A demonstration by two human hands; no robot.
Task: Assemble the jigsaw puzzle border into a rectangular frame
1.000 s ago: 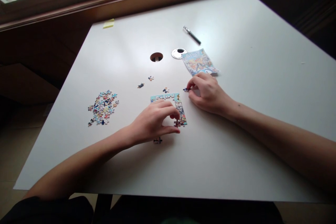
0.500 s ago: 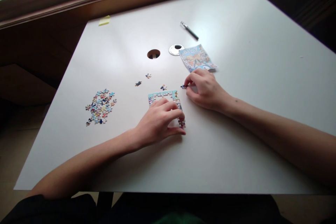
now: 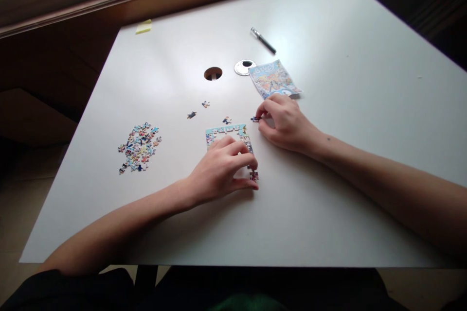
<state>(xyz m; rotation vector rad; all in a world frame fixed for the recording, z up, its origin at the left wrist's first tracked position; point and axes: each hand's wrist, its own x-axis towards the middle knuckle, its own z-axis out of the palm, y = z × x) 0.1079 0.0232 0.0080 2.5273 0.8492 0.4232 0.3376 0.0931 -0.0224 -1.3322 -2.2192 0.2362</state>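
A partly joined jigsaw puzzle (image 3: 226, 129) lies on the white table, its top and right borders showing; my left hand (image 3: 222, 167) covers much of the rest. Between that hand's thumb and index finger, at the lower end of the right border, is a small puzzle piece (image 3: 254, 175). My right hand (image 3: 286, 121) is up and to the right of the puzzle, fingertips pinching a dark puzzle piece (image 3: 256, 119) at the table surface. One loose piece (image 3: 226, 120) lies just above the puzzle's top border.
A pile of mixed puzzle pieces (image 3: 140, 148) is spread at the left. Two loose pieces (image 3: 191, 115) lie above the puzzle. Behind my right hand are a picture sheet (image 3: 274, 79), a round metal cover (image 3: 241, 67), a pen (image 3: 263, 40) and a table hole (image 3: 213, 74).
The piece at my left fingers has shifted slightly down, with a small gap now visible above it. My right hand stays almost still on its piece.
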